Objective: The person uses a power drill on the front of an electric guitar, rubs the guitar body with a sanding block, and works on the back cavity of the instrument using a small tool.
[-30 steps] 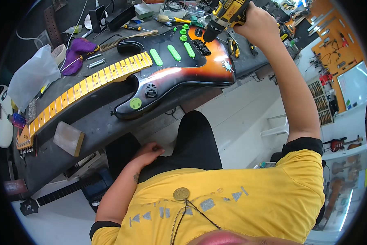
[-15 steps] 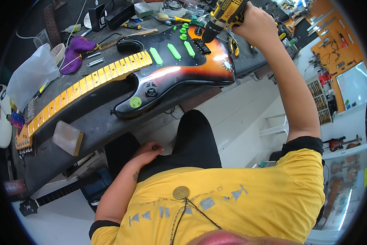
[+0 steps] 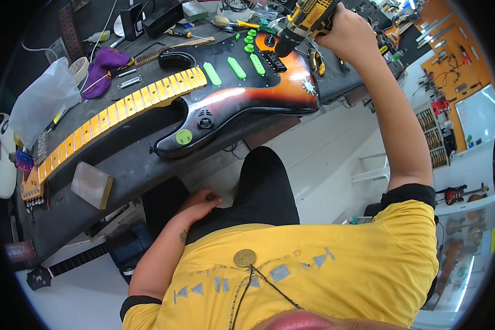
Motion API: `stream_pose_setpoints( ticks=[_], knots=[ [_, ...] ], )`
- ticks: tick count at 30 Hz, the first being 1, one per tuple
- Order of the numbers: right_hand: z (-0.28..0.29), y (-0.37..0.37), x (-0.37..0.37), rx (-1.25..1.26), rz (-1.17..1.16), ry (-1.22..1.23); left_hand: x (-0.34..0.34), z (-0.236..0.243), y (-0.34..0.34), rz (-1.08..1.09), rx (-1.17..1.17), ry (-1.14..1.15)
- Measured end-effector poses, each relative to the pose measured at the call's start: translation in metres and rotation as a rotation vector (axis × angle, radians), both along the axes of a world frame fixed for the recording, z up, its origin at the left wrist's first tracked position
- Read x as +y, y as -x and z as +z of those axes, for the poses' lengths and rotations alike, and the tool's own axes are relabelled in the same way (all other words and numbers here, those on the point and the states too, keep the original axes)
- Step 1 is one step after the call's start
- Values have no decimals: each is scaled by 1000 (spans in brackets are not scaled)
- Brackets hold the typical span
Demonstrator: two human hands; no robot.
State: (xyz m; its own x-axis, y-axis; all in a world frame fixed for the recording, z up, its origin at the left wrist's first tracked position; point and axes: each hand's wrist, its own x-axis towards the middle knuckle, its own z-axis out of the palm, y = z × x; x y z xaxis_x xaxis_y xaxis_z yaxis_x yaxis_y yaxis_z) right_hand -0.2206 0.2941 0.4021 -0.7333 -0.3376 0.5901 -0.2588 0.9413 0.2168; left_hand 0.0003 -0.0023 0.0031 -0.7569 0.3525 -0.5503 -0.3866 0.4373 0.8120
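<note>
My right hand (image 3: 351, 34) grips the handle of a yellow and black cordless drill (image 3: 307, 23). Its chuck points down at the black bridge (image 3: 273, 61) of a sunburst electric guitar (image 3: 242, 99); the bit's tip cannot be made out. The guitar lies face up on the workbench, with green pickup covers (image 3: 236, 68), green knobs (image 3: 249, 48) and a maple neck (image 3: 115, 113) reaching to the left; no strings are visible. On my lap, my left hand (image 3: 201, 204) rests with its fingers curled, and a small dark spot shows at them.
Beside the neck are a sanding block (image 3: 92, 185), a purple cloth (image 3: 100, 74), metal springs (image 3: 129, 82) and a plastic bag (image 3: 45, 102). Yellow-handled pliers (image 3: 316, 61) lie past the guitar's body. A screwdriver (image 3: 180, 34) and brush (image 3: 233, 23) sit behind it. Another guitar neck (image 3: 82, 259) stands below the bench.
Everything on the bench appears shifted very slightly in the picture. The drill stays over the bridge in my right hand, and my left hand keeps its place on my lap.
</note>
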Motion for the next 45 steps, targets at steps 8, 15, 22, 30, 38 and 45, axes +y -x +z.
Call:
stream_pose_setpoints(
  ticks=[8,15,22,30,38,45],
  knots=[
    [0,-7,-6,-7,-40,-22,0,0,0,11,-9,0],
    [-2,-3,-1,-8,-57,-16,1,8,1,18,-16,3],
    [-4,-5,2,22,-9,31,0,0,1,-19,-11,-3],
    [-1,61,69,-115,-241,107,-2,56,-16,-266,235,126],
    [-81,157,247,-644,-290,1386,-77,298,4,-76,822,20],
    [-163,222,340,-699,-284,1626,-190,305,144,43,922,777]
  ],
)
